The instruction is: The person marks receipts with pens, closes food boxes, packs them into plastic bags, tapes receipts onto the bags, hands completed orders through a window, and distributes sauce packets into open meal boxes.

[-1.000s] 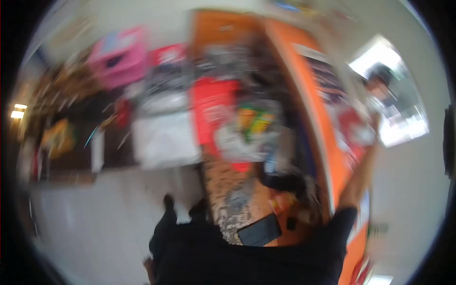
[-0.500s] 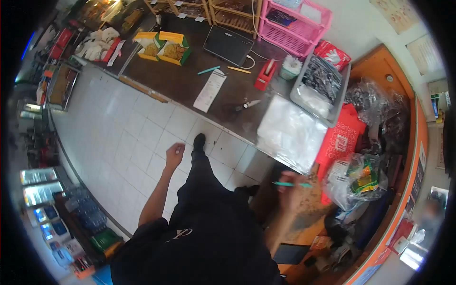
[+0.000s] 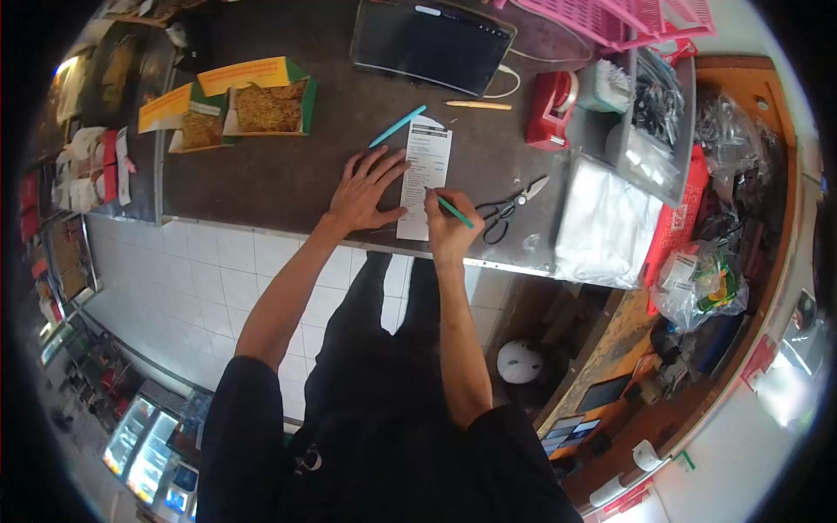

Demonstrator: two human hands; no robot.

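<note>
A long printed receipt (image 3: 426, 157) lies on the dark counter in front of me. My left hand (image 3: 362, 190) rests spread on the counter, its fingertips and thumb touching the receipt's left edge. In my right hand (image 3: 450, 228) a green pen (image 3: 456, 212) is gripped, its tip at the middle of the receipt. Close by my right hand lie black-handled scissors (image 3: 510, 207), blades partly apart. A turquoise pen (image 3: 398, 125) sits just above my left hand, and a yellow pen (image 3: 478, 105) lies beyond the receipt.
At the back lies a black tablet (image 3: 432, 44) with a white cable. Two yellow-green food boxes (image 3: 266, 106) stand left. A red tape dispenser (image 3: 551, 112), clear plastic bags (image 3: 606, 222) and a grey bin (image 3: 671, 161) are on the right. The counter's front edge (image 3: 288, 231) runs before me.
I have moved up to the counter. My left hand has come from beside my body onto the receipt's edge, and my right hand has brought the green pen from the right onto the receipt.
</note>
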